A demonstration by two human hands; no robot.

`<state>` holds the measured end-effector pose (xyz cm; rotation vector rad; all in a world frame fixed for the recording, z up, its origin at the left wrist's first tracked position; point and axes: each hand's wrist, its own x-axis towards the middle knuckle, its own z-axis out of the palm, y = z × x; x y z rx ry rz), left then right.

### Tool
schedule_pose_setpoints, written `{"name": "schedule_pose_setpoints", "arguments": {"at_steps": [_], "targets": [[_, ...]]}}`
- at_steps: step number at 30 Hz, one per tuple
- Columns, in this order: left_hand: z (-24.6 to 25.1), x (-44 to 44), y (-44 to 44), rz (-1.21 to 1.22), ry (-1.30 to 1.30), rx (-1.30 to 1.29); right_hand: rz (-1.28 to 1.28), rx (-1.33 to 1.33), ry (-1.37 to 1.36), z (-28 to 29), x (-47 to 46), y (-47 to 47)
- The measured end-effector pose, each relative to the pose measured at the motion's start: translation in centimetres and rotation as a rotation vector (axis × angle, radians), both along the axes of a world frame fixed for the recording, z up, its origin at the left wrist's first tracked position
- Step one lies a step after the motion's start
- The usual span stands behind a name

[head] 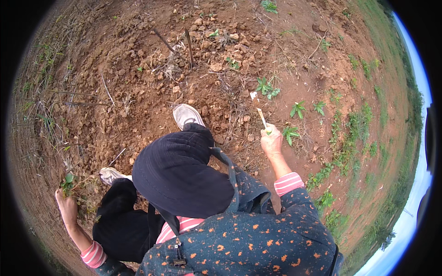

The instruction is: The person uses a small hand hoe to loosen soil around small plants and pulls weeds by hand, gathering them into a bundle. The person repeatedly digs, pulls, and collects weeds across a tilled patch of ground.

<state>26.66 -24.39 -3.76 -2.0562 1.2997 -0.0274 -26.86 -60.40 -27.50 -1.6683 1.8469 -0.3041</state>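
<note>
My right hand (pixel 272 139) is closed around the green handle of a small hand weeder (pixel 259 112). Its narrow metal shank ends in a flat blade, partly brown with soil and pointing away from me. The blade is close to a leafy green seedling (pixel 264 86); whether it touches the ground is hard to tell. Far out to my left, my left hand (pixel 67 207) grips a leafy weed (pixel 69 180). Green leaves stick out beyond the fist, and thin stems trail beside it. The fingers' inner side is hidden, as are the weed's roots.
Cloddy reddish-brown soil (pixel 138 82) spreads before my light shoes (pixel 188 115). Two dark stakes (pixel 189 46) stick up ahead. Several seedlings (pixel 297 109) grow on the right, near a strip of low weeds (pixel 352 138). Dry stalks (pixel 86 103) lie to the left.
</note>
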Motion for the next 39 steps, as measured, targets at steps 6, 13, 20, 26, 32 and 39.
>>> {"name": "schedule_pose_setpoints", "arguments": {"at_steps": [6, 13, 20, 26, 32, 39], "targets": [[0.2, -1.2, -4.0, 0.268, 0.437, -0.454, -0.116, 0.0, 0.085, -5.0, -1.8, -3.1], [-0.6, -0.5, -5.2, 0.007, 0.277, -0.336, -0.157, 0.03, 0.12, -8.9, 4.2, -12.8], [-0.5, -1.6, -6.6, 0.366, 0.397, -0.312, -0.087, 0.113, 0.086, -2.8, 1.7, -8.4], [-0.6, -1.7, -5.9, 0.739, 0.671, -0.551, 0.157, -0.084, 0.015, -1.3, 6.0, -7.0], [-1.3, -1.9, -3.5, -0.043, 0.241, -0.28, 0.225, 0.131, 0.183, -3.2, 12.3, -12.7], [-1.2, -1.1, -3.4, 0.615, 0.501, -0.495, 0.117, 0.074, 0.092, -6.2, 17.1, -16.5]]}}
